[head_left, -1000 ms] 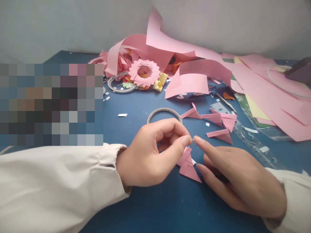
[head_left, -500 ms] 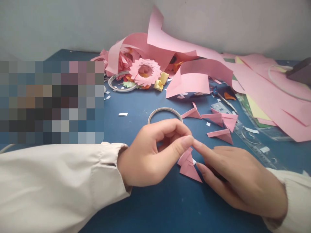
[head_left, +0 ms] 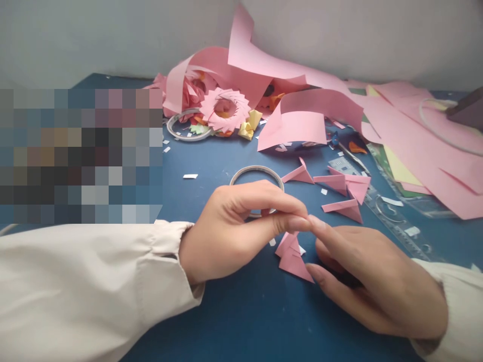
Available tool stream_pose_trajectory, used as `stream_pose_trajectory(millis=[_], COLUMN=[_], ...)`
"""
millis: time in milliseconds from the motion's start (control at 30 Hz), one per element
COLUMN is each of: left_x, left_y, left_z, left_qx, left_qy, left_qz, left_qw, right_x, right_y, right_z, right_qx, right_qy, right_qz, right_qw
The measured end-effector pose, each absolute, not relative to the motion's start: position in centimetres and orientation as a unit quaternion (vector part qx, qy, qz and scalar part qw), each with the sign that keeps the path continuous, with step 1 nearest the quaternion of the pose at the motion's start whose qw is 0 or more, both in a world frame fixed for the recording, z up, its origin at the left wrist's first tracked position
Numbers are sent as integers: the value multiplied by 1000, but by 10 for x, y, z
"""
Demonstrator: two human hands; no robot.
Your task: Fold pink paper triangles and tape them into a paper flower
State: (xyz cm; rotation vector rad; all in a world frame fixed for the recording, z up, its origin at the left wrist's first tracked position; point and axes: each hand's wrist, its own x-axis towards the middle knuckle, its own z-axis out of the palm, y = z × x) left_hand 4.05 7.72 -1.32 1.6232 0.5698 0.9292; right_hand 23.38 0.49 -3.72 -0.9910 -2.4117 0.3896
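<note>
My left hand [head_left: 241,226] pinches thumb and forefinger together above the table. Whatever lies in the pinch is too small or hidden to make out. My right hand [head_left: 381,281] has its forefinger stretched out, touching the left fingertips, with its thumb apart below. Under the meeting fingertips lies a folded pink paper piece [head_left: 292,261] made of overlapping pointed parts, a small white strip at its edge. The right thumb tip is close to its lower right corner. A narrow roll of tape [head_left: 256,169] lies behind my left hand, partly covered by it.
Several folded pink paper pieces [head_left: 341,206] lie beyond my right hand, near a clear ruler [head_left: 403,236]. Farther back are a pink paper ring [head_left: 225,110], another tape roll [head_left: 188,137] and curled pink sheets [head_left: 294,128]. White scraps [head_left: 190,176] dot the blue table. The left side is blurred out.
My left thumb and forefinger have straightened and moved slightly right, closing into a flatter pinch. My right forefinger has shifted slightly right with them. A white scrap now shows below my left hand.
</note>
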Motion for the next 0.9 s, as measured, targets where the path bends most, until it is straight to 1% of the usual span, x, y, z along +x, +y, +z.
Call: stream_pose_trajectory(millis=[133,267,500,733,900], left_x=[41,41,40,39,35], left_y=[78,79,79,76,77], left_z=[-14,-15,-11,-9,-10], left_qx=[709,713,687,677,652], left_qy=[235,239,265,295,274], left_qz=[392,382,345,343,336], left_qw=[537,537,583,580,622], right_x=[234,234,233,234,233], right_y=[5,3,2,3,3], right_z=[-36,-36,-36,-35,-34], right_qx=[-381,-390,-393,-385,-392], right_qy=[-881,-879,-872,-873,-869], right_qz=[138,135,128,144,158], right_qw=[244,240,261,262,259])
